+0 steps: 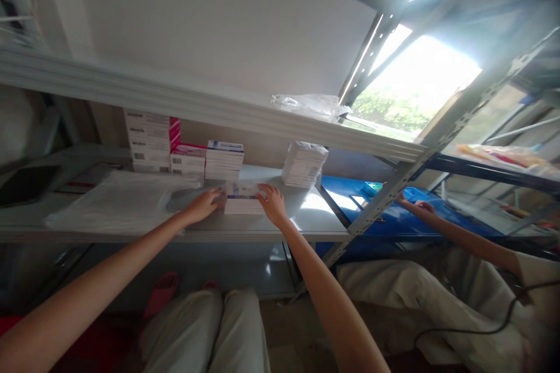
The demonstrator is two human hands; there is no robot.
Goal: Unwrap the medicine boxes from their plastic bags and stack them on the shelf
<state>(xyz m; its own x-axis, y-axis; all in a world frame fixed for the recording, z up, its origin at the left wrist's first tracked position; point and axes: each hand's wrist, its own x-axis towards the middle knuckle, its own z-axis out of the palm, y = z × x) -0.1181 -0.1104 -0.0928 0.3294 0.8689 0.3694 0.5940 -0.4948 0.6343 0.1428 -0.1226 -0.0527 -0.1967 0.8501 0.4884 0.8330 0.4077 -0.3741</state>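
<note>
A low stack of small white boxes (242,205) with blue print on top sits on the grey shelf (262,227) in front of me. My left hand (205,205) is at its left side, fingertips against the edge. From the right, my right hand (272,204) has curved fingers on the stack's upper right edge. The stack is held between both hands. Behind it stands a taller stack of similar boxes (224,160). To the right is a stack wrapped in clear plastic (305,164).
White and pink boxes (151,143) are piled at the back left. Clear plastic bags (118,201) lie flat on the shelf, near a dark flat object (28,185). An upper shelf edge (210,116) crosses overhead. Beyond a metal post (385,198), another person's hands (411,203) are over a blue surface.
</note>
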